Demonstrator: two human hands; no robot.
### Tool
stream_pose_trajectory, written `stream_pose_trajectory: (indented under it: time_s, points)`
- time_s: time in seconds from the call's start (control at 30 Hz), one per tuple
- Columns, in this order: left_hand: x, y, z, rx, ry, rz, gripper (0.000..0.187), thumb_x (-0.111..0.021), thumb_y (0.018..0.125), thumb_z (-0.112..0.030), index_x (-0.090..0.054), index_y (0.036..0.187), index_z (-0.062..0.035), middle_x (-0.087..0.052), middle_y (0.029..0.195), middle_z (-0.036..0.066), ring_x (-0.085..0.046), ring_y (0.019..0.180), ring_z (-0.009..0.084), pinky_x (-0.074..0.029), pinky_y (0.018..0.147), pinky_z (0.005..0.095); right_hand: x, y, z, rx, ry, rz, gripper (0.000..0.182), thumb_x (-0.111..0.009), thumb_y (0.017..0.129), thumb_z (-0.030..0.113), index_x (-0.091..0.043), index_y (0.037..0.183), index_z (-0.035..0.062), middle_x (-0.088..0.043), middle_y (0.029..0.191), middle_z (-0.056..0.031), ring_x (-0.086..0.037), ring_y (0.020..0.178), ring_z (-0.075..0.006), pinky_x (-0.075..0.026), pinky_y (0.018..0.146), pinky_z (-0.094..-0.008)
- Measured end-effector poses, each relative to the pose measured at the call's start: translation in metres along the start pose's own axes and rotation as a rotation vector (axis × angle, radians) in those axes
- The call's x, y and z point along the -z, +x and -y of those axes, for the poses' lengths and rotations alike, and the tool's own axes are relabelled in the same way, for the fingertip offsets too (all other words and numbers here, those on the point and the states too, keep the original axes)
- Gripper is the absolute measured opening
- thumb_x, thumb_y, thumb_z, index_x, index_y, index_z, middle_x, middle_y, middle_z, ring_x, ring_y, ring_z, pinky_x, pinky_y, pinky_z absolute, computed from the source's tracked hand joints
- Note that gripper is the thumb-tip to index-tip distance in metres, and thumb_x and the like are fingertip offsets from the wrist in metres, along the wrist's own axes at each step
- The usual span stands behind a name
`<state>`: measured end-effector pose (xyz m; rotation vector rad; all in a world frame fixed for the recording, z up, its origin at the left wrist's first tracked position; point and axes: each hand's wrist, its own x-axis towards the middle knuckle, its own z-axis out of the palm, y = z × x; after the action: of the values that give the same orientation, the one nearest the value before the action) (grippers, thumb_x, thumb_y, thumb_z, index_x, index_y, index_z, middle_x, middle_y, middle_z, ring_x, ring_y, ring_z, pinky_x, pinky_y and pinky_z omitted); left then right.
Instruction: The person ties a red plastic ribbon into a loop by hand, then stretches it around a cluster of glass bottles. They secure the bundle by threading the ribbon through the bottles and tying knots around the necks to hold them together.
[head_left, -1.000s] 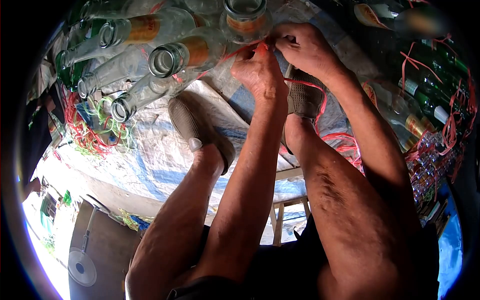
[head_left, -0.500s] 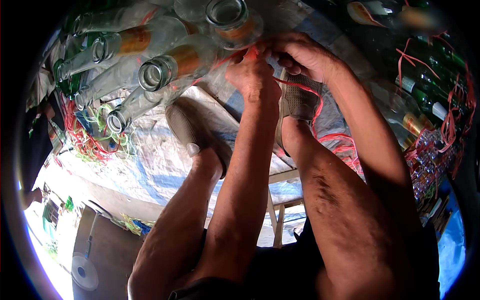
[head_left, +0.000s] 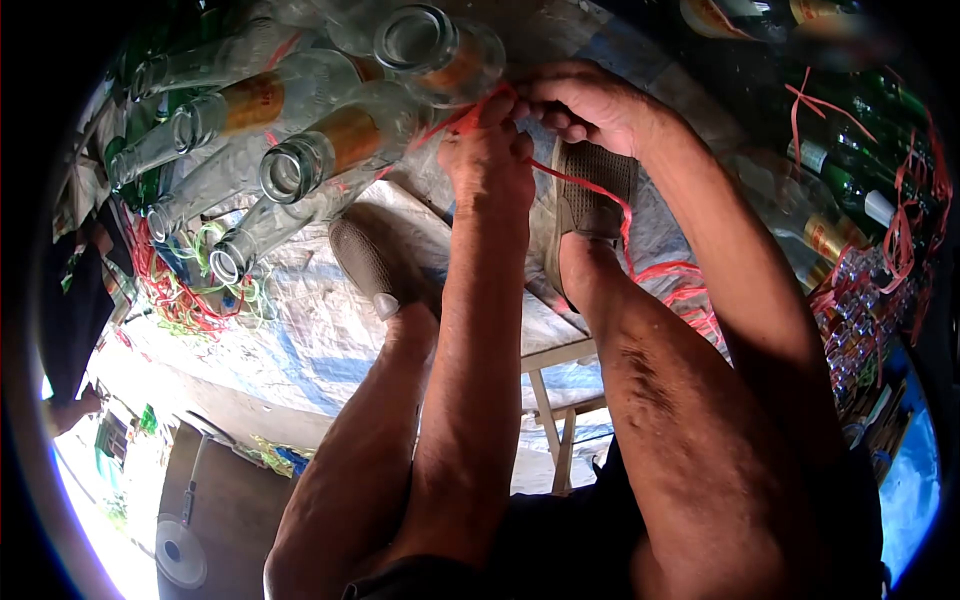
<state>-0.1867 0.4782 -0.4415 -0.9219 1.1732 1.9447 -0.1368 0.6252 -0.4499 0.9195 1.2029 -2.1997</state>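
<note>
Several clear glass bottles with orange labels lie bunched at the upper left, their open mouths facing me. A red plastic string runs from the bunch through my hands and trails down to the right. My left hand is closed on the string beside the bottles. My right hand is just to its right, with thumb and fingers pinched together on the string; the fingertips are partly hidden. One bottle stands out at the top of the bunch, just above my left hand.
Green bottles tied with red string lie at the right. A tangle of red and green strings sits at the left. Below are a stained sheet, my shoes and a wooden frame. Another person's hand shows far left.
My left hand has shifted slightly left and up, with a wider stretch of red string showing at its fingers. The bottles appear a little farther left. Both hands keep hold of the string.
</note>
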Motion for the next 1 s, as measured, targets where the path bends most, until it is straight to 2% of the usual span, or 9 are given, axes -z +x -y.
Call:
stream_pose_trajectory:
  time_s: [0.13, 0.23, 0.53, 0.6, 0.7, 0.83, 1.0]
  points:
    - [0.002, 0.003, -0.002, 0.031, 0.023, 0.006, 0.021, -0.071, 0.084, 0.005, -0.067, 0.103, -0.004, -0.071, 0.086, 0.007, -0.061, 0.064, 0.0114, -0.032, 0.047, 0.0245, 0.002, 0.002, -0.001, 0.017, 0.029, 0.043, 0.014, -0.063, 0.097, 0.016, -0.071, 0.103, 0.0056, -0.062, 0.083, 0.0026, -0.044, 0.059, -0.0025, -0.028, 0.044, -0.0178]
    - [0.002, 0.003, -0.003, 0.054, 0.099, 0.03, 0.012, -0.069, 0.089, -0.002, -0.066, 0.098, -0.0102, -0.067, 0.086, -0.001, -0.06, 0.07, 0.0098, -0.029, 0.049, 0.0249, 0.003, 0.001, -0.001, 0.019, 0.03, 0.045, 0.014, -0.063, 0.097, 0.016, -0.071, 0.101, 0.0053, -0.061, 0.082, 0.0029, -0.044, 0.058, -0.002, -0.027, 0.044, -0.0179]
    - [0.0, 0.002, -0.009, 0.11, 0.096, 0.016, 0.012, -0.069, 0.091, 0.0, -0.067, 0.099, -0.0093, -0.068, 0.086, 0.003, -0.061, 0.069, 0.0103, -0.027, 0.047, 0.0238, 0.009, 0.004, 0.007, 0.069, -0.07, 0.082, 0.016, -0.064, 0.097, 0.017, -0.071, 0.098, 0.0025, -0.062, 0.082, 0.0017, -0.043, 0.059, -0.0017, -0.027, 0.044, -0.0173]
    - [0.001, 0.002, -0.01, 0.12, 0.101, 0.022, 0.012, -0.07, 0.091, -0.001, -0.067, 0.098, -0.0091, -0.068, 0.084, 0.004, -0.058, 0.065, 0.0096, -0.027, 0.048, 0.0239, 0.006, 0.003, 0.007, 0.074, -0.091, 0.06, 0.016, -0.064, 0.097, 0.017, -0.071, 0.098, 0.0027, -0.063, 0.083, 0.0012, -0.043, 0.059, -0.0017, -0.026, 0.044, -0.0173]
    - [0.003, 0.002, -0.012, 0.141, 0.096, 0.034, 0.011, -0.07, 0.091, 0.0, -0.067, 0.097, -0.0088, -0.067, 0.081, 0.004, -0.05, 0.058, 0.0082, -0.026, 0.047, 0.0237, 0.011, 0.008, 0.006, 0.073, -0.025, 0.116, 0.014, -0.068, 0.094, 0.016, -0.069, 0.095, 0.0015, -0.073, 0.089, -0.0082, -0.047, 0.059, -0.0039, -0.03, 0.042, -0.0186]
    - [0.002, 0.003, -0.013, 0.165, 0.069, 0.04, 0.012, -0.072, 0.09, 0.0, -0.067, 0.096, -0.0084, -0.067, 0.079, 0.004, -0.039, 0.052, 0.0065, -0.024, 0.047, 0.0232, 0.01, 0.007, 0.007, 0.06, -0.02, 0.099, 0.014, -0.067, 0.095, 0.015, -0.067, 0.095, 0.0016, -0.072, 0.089, -0.0089, -0.047, 0.059, -0.0038, -0.029, 0.041, -0.0184]
    - [0.004, 0.002, -0.015, 0.181, 0.068, 0.061, 0.01, -0.073, 0.09, -0.002, -0.068, 0.097, -0.0081, -0.067, 0.08, 0.004, -0.039, 0.051, 0.0063, -0.024, 0.046, 0.0227, 0.007, 0.008, 0.007, 0.042, -0.02, 0.079, 0.012, -0.066, 0.094, 0.015, -0.066, 0.093, 0.0031, -0.071, 0.087, -0.0076, -0.046, 0.058, -0.0037, -0.029, 0.041, -0.0182]
